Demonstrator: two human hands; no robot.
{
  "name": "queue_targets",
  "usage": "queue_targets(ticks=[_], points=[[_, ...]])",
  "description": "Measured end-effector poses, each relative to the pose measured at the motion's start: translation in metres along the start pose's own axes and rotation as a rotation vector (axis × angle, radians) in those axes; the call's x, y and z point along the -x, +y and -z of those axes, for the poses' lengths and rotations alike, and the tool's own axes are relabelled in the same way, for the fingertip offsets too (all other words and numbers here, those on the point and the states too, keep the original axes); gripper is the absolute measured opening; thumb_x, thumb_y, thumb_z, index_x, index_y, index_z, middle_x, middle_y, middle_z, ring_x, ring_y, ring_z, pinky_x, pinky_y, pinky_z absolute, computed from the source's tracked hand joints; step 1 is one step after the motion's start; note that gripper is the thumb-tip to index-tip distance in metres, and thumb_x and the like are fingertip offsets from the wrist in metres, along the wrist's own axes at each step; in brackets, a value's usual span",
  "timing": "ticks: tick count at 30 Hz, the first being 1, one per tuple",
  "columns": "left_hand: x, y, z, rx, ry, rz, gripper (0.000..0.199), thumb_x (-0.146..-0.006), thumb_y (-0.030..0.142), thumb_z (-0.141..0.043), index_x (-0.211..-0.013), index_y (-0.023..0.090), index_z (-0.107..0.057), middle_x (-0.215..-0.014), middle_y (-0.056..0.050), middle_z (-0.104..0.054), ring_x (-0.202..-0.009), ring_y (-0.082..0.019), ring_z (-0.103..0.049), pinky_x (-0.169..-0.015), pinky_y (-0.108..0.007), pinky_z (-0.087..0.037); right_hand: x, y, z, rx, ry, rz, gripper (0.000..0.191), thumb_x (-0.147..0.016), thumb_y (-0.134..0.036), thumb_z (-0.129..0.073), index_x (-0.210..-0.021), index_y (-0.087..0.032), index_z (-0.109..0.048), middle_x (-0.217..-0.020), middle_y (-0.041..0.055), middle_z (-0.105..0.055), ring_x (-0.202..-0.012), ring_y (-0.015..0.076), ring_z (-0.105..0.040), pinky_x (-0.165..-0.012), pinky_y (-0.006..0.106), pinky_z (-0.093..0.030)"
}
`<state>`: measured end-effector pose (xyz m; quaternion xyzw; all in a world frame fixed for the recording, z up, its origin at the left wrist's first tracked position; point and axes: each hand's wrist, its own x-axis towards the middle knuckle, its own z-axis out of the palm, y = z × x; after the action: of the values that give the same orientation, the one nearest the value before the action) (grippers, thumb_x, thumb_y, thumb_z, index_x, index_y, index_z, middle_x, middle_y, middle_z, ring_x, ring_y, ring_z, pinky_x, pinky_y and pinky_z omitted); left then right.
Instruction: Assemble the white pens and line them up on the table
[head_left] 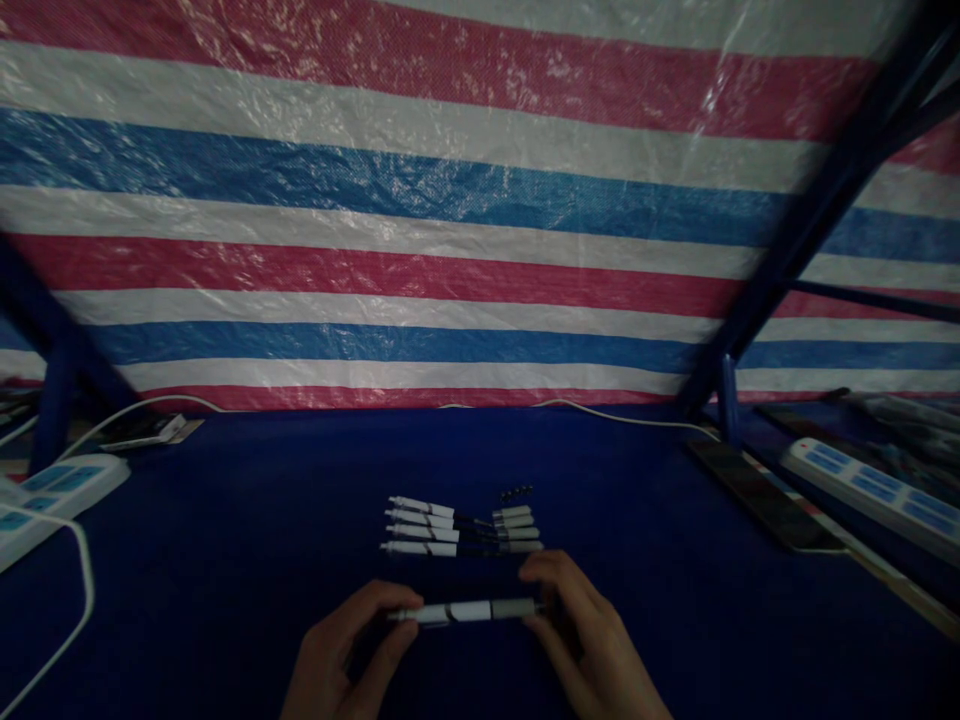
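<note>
Pen [466,611] parts are being joined near the front edge of the bench [225,560]: the white pen lies level between both hands, just above the blue cloth, its tip end toward the left and its grey end toward the right. The left hand [346,650] pinches the tip end between thumb and fingers; the right hand [583,640] closes its fingertips on the grey end, which looks like a cap or rear piece. Judged from this, the step in hand is seating that end piece on the barrel, and the next move would call for a straight push or twist along the pen's axis with the left hand holding firm. Both wrists come in from the front edge, palms angled inward, fingers curled. Just behind the hands lies a row of four like pens [459,532], side by side toward mid-bench, with a few small dark parts [517,492] beyond their right ends.
</note>
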<state>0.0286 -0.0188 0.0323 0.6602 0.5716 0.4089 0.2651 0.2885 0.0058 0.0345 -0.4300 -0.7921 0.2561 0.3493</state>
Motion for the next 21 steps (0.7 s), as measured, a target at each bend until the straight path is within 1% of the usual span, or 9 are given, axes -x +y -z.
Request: queue_targets(ticks=[3, 5, 7, 9, 11, 12, 14, 17, 21], points=[[0.0, -0.001, 0.0, -0.005, -0.006, 0.002, 0.011, -0.086, 0.034, -0.062, -0.088, 0.028, -0.072, -0.083, 0.002, -0.076, -0.079, -0.018, -0.073, -0.071, -0.018, -0.057, -0.001, -0.002, -0.002, 0.02, -0.049, 0.001, 0.017, -0.093, -0.01, -0.044, -0.091, -0.023, -0.055, -0.094, 0.0035, -0.061, -0.081, 0.018, -0.063, -0.073, 0.028, -0.052], [0.0, -0.002, 0.0, 0.001, -0.014, 0.007, 0.011, -0.086, 0.033, -0.062, -0.089, 0.028, -0.072, -0.085, 0.003, -0.076, -0.08, -0.018, -0.073, -0.071, -0.018, -0.057, -0.001, -0.005, -0.001, 0.046, -0.071, -0.022, 0.017, -0.095, -0.014, -0.043, -0.086, -0.022, -0.055, -0.09, 0.0032, -0.06, -0.078, 0.0179, -0.062, -0.071, 0.028, -0.052], [0.0, -0.002, 0.001, 0.016, -0.021, 0.008, 0.01, -0.086, 0.033, -0.062, -0.089, 0.028, -0.071, -0.084, 0.003, -0.076, -0.08, -0.017, -0.073, -0.071, -0.017, -0.057, 0.0, -0.008, 0.001, 0.055, -0.08, -0.037, 0.015, -0.096, -0.017, -0.044, -0.089, -0.023, -0.056, -0.091, 0.0031, -0.061, -0.08, 0.0181, -0.063, -0.073, 0.028, -0.052], [0.001, -0.002, 0.001, 0.02, -0.031, 0.014, 0.01, -0.086, 0.033, -0.062, -0.088, 0.028, -0.071, -0.083, 0.003, -0.076, -0.079, -0.017, -0.073, -0.071, -0.017, -0.057, 0.001, -0.01, 0.002, 0.05, -0.082, -0.04, 0.012, -0.096, -0.017, -0.045, -0.097, -0.024, -0.056, -0.094, 0.003, -0.062, -0.083, 0.0183, -0.063, -0.074, 0.028, -0.051], [0.001, -0.002, 0.002, 0.015, -0.037, 0.022, 0.01, -0.086, 0.033, -0.062, -0.088, 0.028, -0.071, -0.083, 0.003, -0.076, -0.079, -0.017, -0.073, -0.071, -0.017, -0.056, 0.001, -0.01, 0.002, 0.059, -0.095, -0.042, 0.012, -0.097, -0.018, -0.045, -0.1, -0.024, -0.056, -0.093, 0.0024, -0.063, -0.082, 0.018, -0.064, -0.072, 0.028, -0.051], [0.001, -0.002, 0.002, 0.011, -0.035, 0.02, 0.01, -0.086, 0.033, -0.062, -0.089, 0.028, -0.071, -0.083, 0.003, -0.076, -0.079, -0.017, -0.073, -0.071, -0.017, -0.056, 0.001, -0.009, 0.002, 0.07, -0.098, -0.039, 0.012, -0.097, -0.019, -0.045, -0.098, -0.024, -0.056, -0.09, 0.0021, -0.064, -0.079, 0.0177, -0.063, -0.069, 0.028, -0.05], [0.002, -0.002, 0.001, 0.002, -0.031, 0.01, 0.011, -0.087, 0.033, -0.062, -0.089, 0.028, -0.071, -0.083, 0.003, -0.076, -0.079, -0.017, -0.073, -0.071, -0.017, -0.056, 0.001, -0.005, 0.0, 0.1, -0.091, -0.019, 0.017, -0.099, -0.023, -0.042, -0.092, -0.023, -0.057, -0.084, 0.0021, -0.064, -0.072, 0.0174, -0.063, -0.064, 0.027, -0.049], [0.001, -0.004, -0.001, -0.021, -0.001, -0.024, 0.01, -0.086, 0.029, -0.062, -0.088, 0.029, -0.071, -0.085, 0.004, -0.076, -0.08, -0.016, -0.073, -0.072, -0.017, -0.056, 0.0, 0.002, -0.005, 0.145, -0.051, 0.026, 0.026, -0.101, -0.028, -0.037, -0.085, -0.022, -0.057, -0.079, 0.0031, -0.063, -0.068, 0.0185, -0.061, -0.06, 0.028, -0.047], [0.0, -0.006, -0.002, -0.039, 0.066, -0.071, 0.009, -0.084, 0.027, -0.063, -0.086, 0.029, -0.071, -0.087, 0.004, -0.077, -0.083, -0.017, -0.073, -0.076, -0.018, -0.056, -0.002, 0.001, -0.007, 0.173, -0.065, 0.029, 0.032, -0.101, -0.028, -0.035, -0.077, -0.021, -0.055, -0.074, 0.0025, -0.062, -0.066, 0.0184, -0.06, -0.057, 0.028, -0.044]])
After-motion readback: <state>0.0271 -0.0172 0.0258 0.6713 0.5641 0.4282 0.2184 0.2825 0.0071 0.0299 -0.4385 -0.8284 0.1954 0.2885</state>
